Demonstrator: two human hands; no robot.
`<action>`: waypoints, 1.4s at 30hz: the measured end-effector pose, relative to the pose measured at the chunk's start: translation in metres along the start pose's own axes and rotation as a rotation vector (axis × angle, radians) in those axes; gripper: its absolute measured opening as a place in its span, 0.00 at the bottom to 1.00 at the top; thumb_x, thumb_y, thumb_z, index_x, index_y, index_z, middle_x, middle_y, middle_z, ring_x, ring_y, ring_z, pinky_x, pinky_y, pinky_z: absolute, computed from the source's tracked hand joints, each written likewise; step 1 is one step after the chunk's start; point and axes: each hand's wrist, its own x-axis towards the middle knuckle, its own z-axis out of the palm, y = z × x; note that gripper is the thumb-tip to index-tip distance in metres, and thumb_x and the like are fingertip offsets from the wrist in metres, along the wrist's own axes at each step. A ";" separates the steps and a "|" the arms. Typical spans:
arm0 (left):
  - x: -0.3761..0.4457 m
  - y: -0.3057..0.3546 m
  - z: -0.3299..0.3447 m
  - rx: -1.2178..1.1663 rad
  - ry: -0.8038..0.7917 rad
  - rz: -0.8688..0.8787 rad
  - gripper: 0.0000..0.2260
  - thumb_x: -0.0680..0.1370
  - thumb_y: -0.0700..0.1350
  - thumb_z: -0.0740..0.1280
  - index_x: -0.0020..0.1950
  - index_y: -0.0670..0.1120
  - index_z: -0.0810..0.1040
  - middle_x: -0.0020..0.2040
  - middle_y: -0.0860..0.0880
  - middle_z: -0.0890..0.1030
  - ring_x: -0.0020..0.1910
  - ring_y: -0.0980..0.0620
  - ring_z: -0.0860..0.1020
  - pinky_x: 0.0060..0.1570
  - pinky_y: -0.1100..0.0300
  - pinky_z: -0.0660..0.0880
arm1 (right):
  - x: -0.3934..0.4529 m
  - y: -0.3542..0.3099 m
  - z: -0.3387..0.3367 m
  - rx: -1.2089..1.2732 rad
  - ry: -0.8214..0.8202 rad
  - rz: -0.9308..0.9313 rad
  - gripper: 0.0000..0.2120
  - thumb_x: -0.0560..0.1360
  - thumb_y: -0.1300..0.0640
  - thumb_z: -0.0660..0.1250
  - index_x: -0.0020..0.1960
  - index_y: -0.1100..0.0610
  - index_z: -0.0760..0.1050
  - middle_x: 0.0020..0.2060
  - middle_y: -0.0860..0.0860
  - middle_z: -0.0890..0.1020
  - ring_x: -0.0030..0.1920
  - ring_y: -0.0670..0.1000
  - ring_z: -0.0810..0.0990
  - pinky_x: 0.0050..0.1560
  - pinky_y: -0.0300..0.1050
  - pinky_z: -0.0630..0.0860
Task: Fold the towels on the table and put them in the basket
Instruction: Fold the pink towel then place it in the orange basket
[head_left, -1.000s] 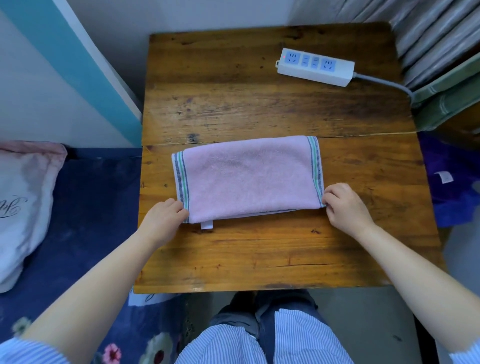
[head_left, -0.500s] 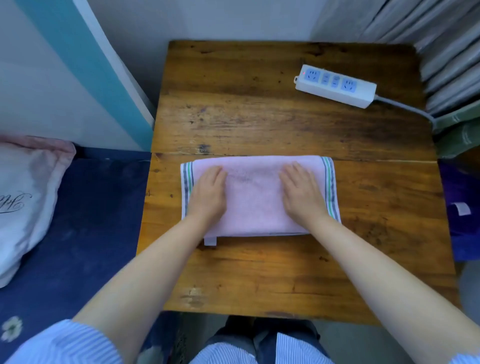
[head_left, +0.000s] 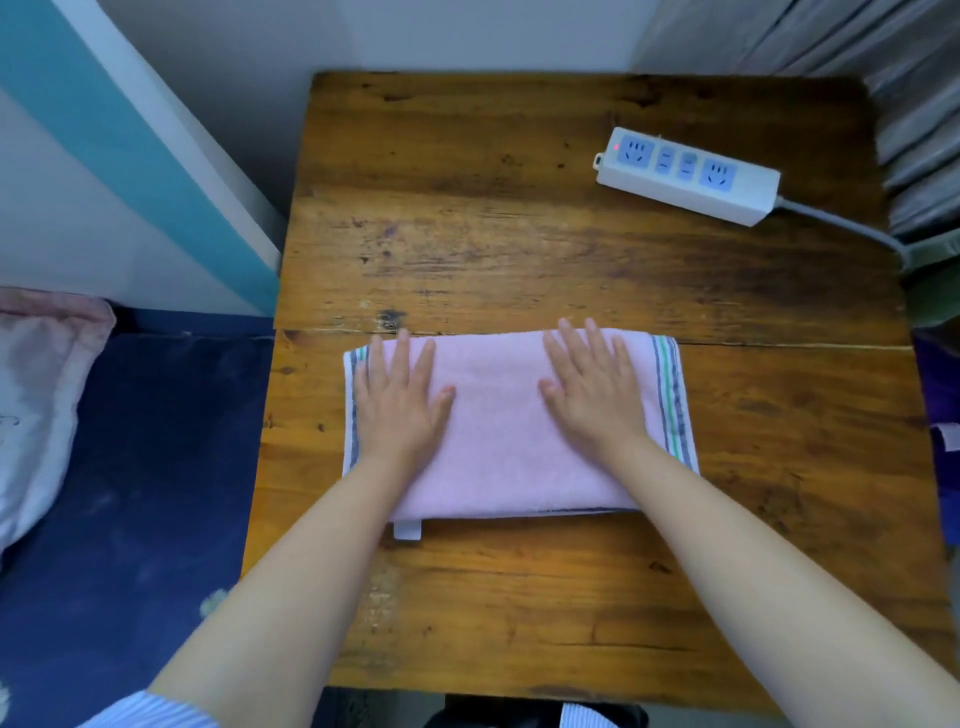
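Observation:
A pink towel (head_left: 498, 436) with striped ends lies folded into a wide rectangle on the wooden table (head_left: 545, 260), a white tag sticking out at its near left corner. My left hand (head_left: 397, 402) presses flat on the towel's left part, fingers straight and reaching its far edge. My right hand (head_left: 592, 389) presses flat on the right part, fingers spread. No basket is in view.
A white power strip (head_left: 685, 174) with a grey cable lies at the table's far right. A bed with dark blue bedding (head_left: 130, 467) and a pale pillow (head_left: 36, 405) stands to the left. A teal-edged wall panel (head_left: 130, 156) borders the table's far left.
Both hands left the towel's near corners, came onto its top and slid flat toward its far edge, smoothing it. The view has also shifted closer.

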 end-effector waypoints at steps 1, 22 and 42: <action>0.001 -0.008 -0.003 0.006 0.004 -0.058 0.27 0.79 0.59 0.45 0.77 0.49 0.50 0.78 0.46 0.46 0.77 0.44 0.42 0.73 0.50 0.39 | -0.001 0.011 0.002 0.046 0.010 0.050 0.39 0.67 0.40 0.32 0.75 0.52 0.53 0.76 0.50 0.54 0.76 0.54 0.50 0.70 0.48 0.36; -0.070 0.040 0.022 0.124 -0.140 0.183 0.35 0.70 0.61 0.37 0.75 0.46 0.43 0.75 0.45 0.45 0.76 0.46 0.48 0.63 0.58 0.20 | -0.099 0.005 0.037 0.070 -0.076 0.281 0.33 0.72 0.42 0.39 0.74 0.52 0.54 0.74 0.58 0.58 0.75 0.59 0.51 0.70 0.55 0.41; -0.044 0.056 0.013 0.090 -0.095 0.085 0.29 0.81 0.56 0.47 0.76 0.45 0.40 0.77 0.46 0.38 0.76 0.49 0.38 0.73 0.47 0.36 | -0.097 0.010 0.009 0.666 0.135 0.798 0.24 0.77 0.61 0.61 0.71 0.60 0.60 0.62 0.61 0.71 0.63 0.61 0.70 0.62 0.53 0.71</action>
